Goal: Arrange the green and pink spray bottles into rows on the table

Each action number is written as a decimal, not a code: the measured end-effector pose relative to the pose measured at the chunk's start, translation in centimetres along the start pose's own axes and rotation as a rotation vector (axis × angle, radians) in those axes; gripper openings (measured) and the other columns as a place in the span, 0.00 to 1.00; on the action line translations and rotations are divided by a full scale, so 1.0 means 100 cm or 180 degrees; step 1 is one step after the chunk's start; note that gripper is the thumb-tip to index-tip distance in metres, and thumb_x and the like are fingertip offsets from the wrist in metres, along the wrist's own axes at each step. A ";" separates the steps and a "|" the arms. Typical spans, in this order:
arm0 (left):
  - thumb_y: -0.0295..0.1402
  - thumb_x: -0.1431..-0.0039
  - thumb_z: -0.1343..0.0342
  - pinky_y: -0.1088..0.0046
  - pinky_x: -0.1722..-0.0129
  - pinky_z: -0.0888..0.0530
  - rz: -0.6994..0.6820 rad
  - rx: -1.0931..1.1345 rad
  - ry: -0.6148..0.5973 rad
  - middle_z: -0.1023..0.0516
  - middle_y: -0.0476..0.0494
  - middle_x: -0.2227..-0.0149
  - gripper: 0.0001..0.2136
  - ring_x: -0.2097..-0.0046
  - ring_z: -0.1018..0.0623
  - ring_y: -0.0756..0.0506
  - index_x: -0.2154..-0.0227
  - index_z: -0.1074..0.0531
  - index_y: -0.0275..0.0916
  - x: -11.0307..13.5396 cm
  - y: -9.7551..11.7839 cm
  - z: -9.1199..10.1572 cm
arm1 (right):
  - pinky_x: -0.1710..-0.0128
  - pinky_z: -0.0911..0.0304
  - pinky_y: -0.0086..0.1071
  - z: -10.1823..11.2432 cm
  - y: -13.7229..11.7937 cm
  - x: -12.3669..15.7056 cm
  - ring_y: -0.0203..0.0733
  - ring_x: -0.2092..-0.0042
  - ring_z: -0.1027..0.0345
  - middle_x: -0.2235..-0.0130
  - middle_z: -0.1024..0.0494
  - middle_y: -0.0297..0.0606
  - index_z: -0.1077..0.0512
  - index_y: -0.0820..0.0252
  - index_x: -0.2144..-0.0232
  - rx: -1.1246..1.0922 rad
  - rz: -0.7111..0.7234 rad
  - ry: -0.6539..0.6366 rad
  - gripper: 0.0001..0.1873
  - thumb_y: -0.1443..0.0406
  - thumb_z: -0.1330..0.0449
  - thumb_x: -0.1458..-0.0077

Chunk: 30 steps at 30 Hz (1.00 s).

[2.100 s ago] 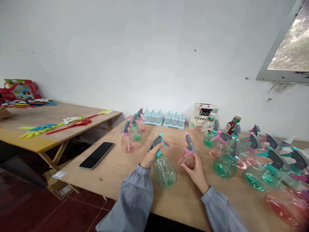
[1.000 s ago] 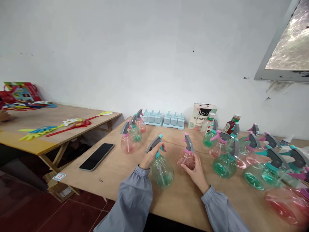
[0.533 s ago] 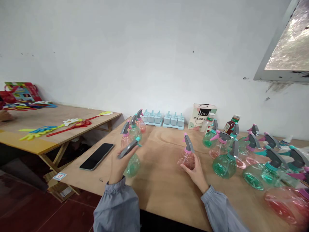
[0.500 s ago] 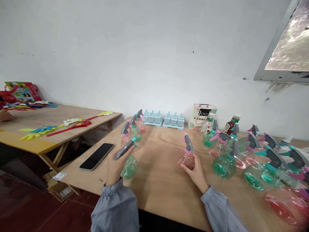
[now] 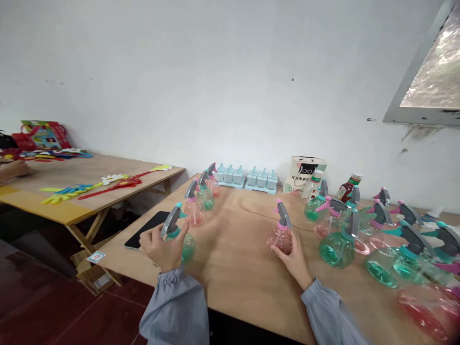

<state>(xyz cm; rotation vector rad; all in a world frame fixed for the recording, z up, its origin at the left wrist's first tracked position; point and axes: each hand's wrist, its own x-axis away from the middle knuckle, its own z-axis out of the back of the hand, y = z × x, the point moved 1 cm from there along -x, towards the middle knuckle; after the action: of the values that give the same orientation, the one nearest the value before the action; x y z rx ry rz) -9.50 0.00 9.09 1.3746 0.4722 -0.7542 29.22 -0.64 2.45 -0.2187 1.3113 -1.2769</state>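
My left hand [image 5: 163,249] is closed around a green spray bottle [image 5: 188,247] at the table's left side. The bottle's grey and teal spray head rises above my fingers, and part of its body is hidden behind the hand. My right hand [image 5: 295,261] grips the round body of a pink spray bottle [image 5: 278,237], which stands upright with its nozzle facing away. Beyond my left hand stand a pink spray bottle [image 5: 194,212], a smaller-looking green one [image 5: 205,197] and another pink one [image 5: 214,186] in a row. A green spray bottle [image 5: 332,249] stands right of my right hand.
A phone [image 5: 145,230] lies partly behind my left hand. Several more spray bottles crowd the right side. Light-blue popsicle molds [image 5: 232,178], a paper bag [image 5: 300,175] and a red sauce bottle [image 5: 347,189] line the wall. Plastic hand clappers [image 5: 111,187] lie on the left table, near another person's hand [image 5: 14,170].
My left hand has shifted the green spray bottle slightly left, and its spray head now stands more upright. My right hand stays on the pink bottle. The view has turned slightly left.
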 end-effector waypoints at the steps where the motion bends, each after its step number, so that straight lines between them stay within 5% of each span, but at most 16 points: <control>1: 0.61 0.56 0.38 0.54 0.52 0.30 0.0010 -0.0016 0.0020 0.26 0.37 0.64 0.27 0.56 0.25 0.33 0.69 0.27 0.40 0.003 -0.002 0.000 | 0.41 0.36 0.53 0.000 0.000 0.000 0.57 0.43 0.32 0.47 0.27 0.47 0.37 0.57 0.40 0.0005 -0.0008 -0.0008 0.44 0.44 0.32 0.53; 12: 0.59 0.49 0.42 0.55 0.49 0.35 0.0272 -0.0298 -0.0362 0.22 0.32 0.53 0.29 0.49 0.24 0.32 0.57 0.25 0.37 -0.002 -0.009 -0.020 | 0.39 0.37 0.57 -0.006 -0.001 0.004 0.59 0.39 0.32 0.40 0.28 0.53 0.38 0.58 0.38 -0.0427 -0.0299 -0.0127 0.47 0.46 0.31 0.54; 21: 0.50 0.43 0.41 0.57 0.47 0.36 0.0354 -0.0432 -0.0814 0.20 0.33 0.50 0.28 0.48 0.23 0.34 0.45 0.29 0.38 -0.008 0.000 -0.021 | 0.44 0.31 0.54 -0.009 0.005 0.007 0.58 0.45 0.26 0.46 0.21 0.49 0.34 0.58 0.40 -0.0567 -0.0575 -0.0196 0.45 0.47 0.28 0.57; 26: 0.53 0.46 0.39 0.51 0.45 0.35 0.0447 -0.0248 -0.0845 0.22 0.32 0.49 0.33 0.46 0.24 0.31 0.43 0.32 0.38 -0.007 0.001 -0.020 | 0.43 0.32 0.55 -0.011 0.006 0.008 0.58 0.44 0.26 0.44 0.23 0.52 0.37 0.59 0.41 -0.0675 -0.0570 -0.0255 0.47 0.46 0.29 0.58; 30: 0.56 0.43 0.44 0.40 0.44 0.36 0.0446 0.0013 -0.0485 0.28 0.30 0.42 0.32 0.38 0.32 0.25 0.42 0.34 0.41 -0.006 -0.005 -0.012 | 0.42 0.34 0.57 -0.014 0.007 0.009 0.59 0.43 0.28 0.44 0.24 0.53 0.38 0.59 0.43 -0.0661 -0.0474 -0.0231 0.48 0.47 0.26 0.62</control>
<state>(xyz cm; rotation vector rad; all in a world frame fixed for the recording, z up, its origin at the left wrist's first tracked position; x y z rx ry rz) -10.15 1.28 8.99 1.3280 0.2522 -0.7384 28.34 -0.38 0.91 -0.5124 1.3854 -1.2439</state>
